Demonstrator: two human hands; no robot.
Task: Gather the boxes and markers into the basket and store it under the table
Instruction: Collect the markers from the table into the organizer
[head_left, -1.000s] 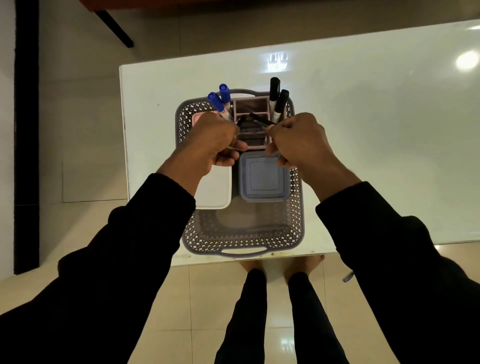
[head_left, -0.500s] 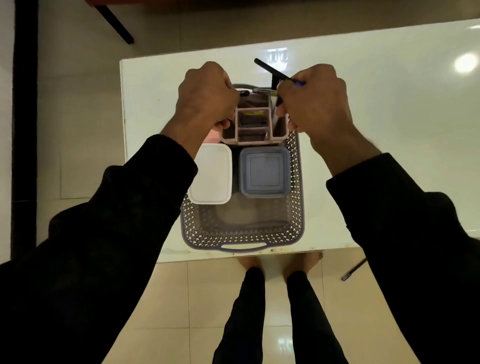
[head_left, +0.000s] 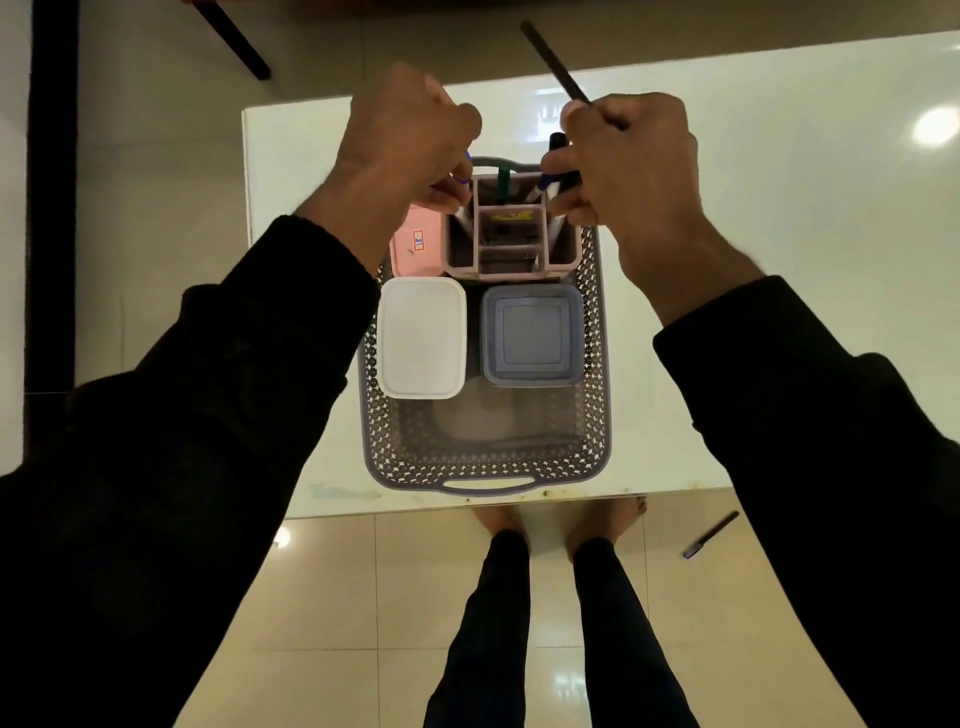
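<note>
Both hands (head_left: 410, 140) (head_left: 631, 156) grip markers (head_left: 556, 62) above the basket (head_left: 597, 415).

The basket (head_left: 483, 457) is grey perforated plastic. The 2 lidded boxes, white box (head_left: 422, 338) and blue-grey box (head_left: 531, 335), are smooth matt plastic. The pink organiser (head_left: 511, 249) is matt plastic. The worktop (head_left: 779, 234) is white, smooth and glossy. The floor (head_left: 374, 597) is glossy tile.

L hand (head_left: 410, 150) is motion-blurred at the knuckles; what its curled fingers hold is mostly hidden, only a blue bit shows below. R hand (head_left: 628, 166) covers the middle of a dark pen (head_left: 553, 60) and the marker barrels. Pink box (head_left: 418, 247) partly behind L wrist, label too small to read. Basket (head_left: 485, 462) far rim hidden by hands. Both sleeves cut off at frame edges.
</note>
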